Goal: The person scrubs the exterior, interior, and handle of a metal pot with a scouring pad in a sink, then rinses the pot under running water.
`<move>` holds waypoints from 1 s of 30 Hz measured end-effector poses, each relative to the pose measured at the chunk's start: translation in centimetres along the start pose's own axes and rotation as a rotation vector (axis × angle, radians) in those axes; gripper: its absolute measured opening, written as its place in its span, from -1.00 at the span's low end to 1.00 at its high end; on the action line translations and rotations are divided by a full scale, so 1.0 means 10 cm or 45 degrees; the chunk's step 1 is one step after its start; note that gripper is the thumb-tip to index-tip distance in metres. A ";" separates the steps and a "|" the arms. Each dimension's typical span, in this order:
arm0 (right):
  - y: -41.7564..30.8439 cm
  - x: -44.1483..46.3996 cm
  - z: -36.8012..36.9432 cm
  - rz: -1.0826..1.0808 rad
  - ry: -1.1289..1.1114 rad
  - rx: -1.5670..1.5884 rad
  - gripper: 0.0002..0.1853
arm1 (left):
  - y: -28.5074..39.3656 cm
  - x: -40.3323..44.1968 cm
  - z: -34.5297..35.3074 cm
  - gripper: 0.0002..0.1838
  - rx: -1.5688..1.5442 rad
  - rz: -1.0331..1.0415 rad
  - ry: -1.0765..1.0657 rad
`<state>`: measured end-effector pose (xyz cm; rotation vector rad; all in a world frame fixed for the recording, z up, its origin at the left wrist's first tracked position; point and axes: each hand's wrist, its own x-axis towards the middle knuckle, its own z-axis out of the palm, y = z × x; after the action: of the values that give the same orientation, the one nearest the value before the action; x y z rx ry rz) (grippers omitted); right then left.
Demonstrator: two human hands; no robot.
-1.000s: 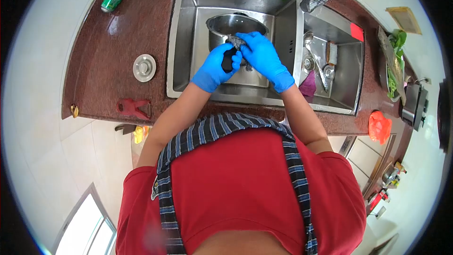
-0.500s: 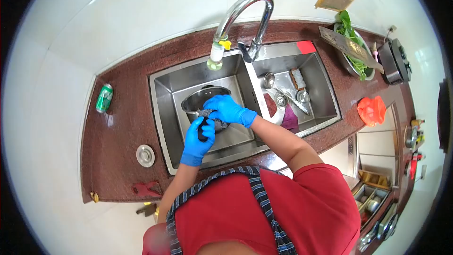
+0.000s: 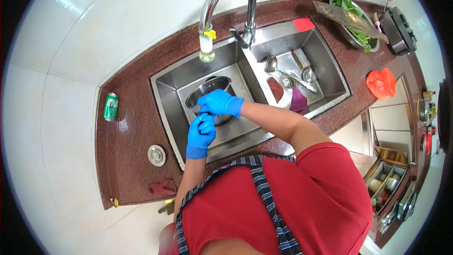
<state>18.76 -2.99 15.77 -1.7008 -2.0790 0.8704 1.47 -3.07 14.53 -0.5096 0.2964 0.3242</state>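
Both my hands wear blue gloves and work low over the left sink basin. A dark metal pot sits tilted in that basin, partly hidden by my hands. My left hand is closed around the pot's black handle, most of which the fingers cover. Pressed in close above it, my right hand grips a grey steel wool scrubber against the pot's near side. Only a small part of the scrubber shows past the fingers.
A tall faucet arches over the basin. The right basin holds a ladle, a brush and a purple cloth. On the counter are a green can, a metal drain cover and a bowl of greens.
The whole view has shifted and turned slightly. My hands stay at the pot, with the right hand now covering more of the scrubber and the left hand hiding more of the black handle.
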 end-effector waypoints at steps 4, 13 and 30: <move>0.31 -0.14 0.27 -0.170 0.434 0.081 -0.73 | -0.06 0.03 0.04 -0.89 0.001 -0.037 0.009; 0.11 -0.05 0.03 0.029 0.008 0.111 -0.71 | -0.13 0.04 0.03 -0.89 0.203 0.003 0.189; 0.32 -0.32 0.16 -0.151 0.566 0.066 -0.74 | -0.07 0.08 0.04 -0.96 0.157 -0.022 0.066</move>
<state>21.00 -6.15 12.94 -1.5537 -1.8155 0.4526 2.55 -3.25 14.81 -0.3991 0.3600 0.2744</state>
